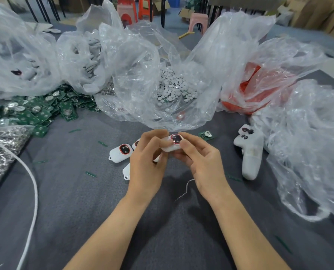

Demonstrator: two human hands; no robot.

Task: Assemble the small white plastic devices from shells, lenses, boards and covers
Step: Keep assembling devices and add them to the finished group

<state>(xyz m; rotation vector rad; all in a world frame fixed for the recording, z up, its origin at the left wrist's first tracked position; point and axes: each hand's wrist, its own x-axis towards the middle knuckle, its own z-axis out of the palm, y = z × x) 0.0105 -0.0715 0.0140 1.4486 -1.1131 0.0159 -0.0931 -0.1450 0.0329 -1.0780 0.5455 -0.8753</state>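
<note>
"Two hands on one unit: what's the hold?"

"My left hand [148, 162] and right hand [199, 160] are close together. The fingers of both pinch the white device [169, 148] between them, above the tabletop [84, 191]. Its red-ringed lens [176, 138] faces up, just at my fingertips."

"What could spoil it?"

"Uneven pressure, I'd guess. The lens could seat tilted or pop out, or the device could squirt from my grip. It would land among the lensed devices [120, 152] lying just left of my left hand, and I might leave it there unchecked."

"Anything further out?"

"A loose green board [206, 135] sits just beyond my right hand, where a careless sweep could knock it. Off to the right, well apart, a row of nested white shells [250, 152] could roll if bumped. Beyond my fingertips the clear bag [135, 75] of small round white discs [172, 88] sags toward me, and its film could snag my fingers."
</note>
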